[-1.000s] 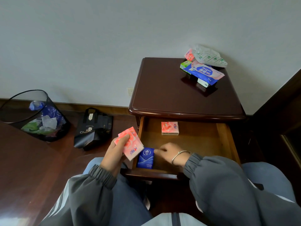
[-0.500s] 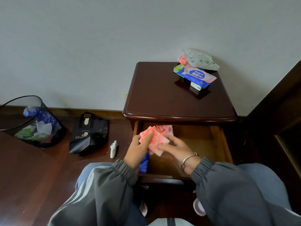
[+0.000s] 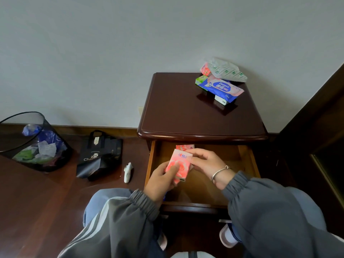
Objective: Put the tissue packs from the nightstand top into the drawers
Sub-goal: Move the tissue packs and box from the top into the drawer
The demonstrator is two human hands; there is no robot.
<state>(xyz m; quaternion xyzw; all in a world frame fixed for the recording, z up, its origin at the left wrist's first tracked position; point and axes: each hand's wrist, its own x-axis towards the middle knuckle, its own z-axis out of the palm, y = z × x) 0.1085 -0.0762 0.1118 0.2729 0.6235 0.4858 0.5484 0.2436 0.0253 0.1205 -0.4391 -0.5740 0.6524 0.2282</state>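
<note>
Both grips are clamped on one pink tissue pack (image 3: 179,165). The left hand (image 3: 160,180) curls under it with the thumb pressed on its face, and the right hand (image 3: 208,164) pinches its upper right edge. The pack is held tilted above the open drawer (image 3: 247,159), clear of the drawer floor. Cannot tell whether a second pack lies beneath it in the left grip.

Drawer contents: another pink pack (image 3: 185,147) at the back, partly hidden behind the held one.

Nightstand top (image 3: 186,112): a heap at the back right corner, not yet moved. A blue wipes pack (image 3: 221,88) lies across a green-and-white box (image 3: 202,81). Behind it is a white pack with green print (image 3: 226,70), with a small pink pack (image 3: 204,68) tucked against it.

Floor, left: black bag (image 3: 100,155), mesh waste bin (image 3: 35,142).

Risks, as judged:
- The wrapper looks slick. If one grip lets go before the other has firm hold, the pack could slide off and land crooked or outside the drawer's left wall.
- The heap on top is stacked loosely. Pulling the blue wipes pack first could tip the box off the edge.
</note>
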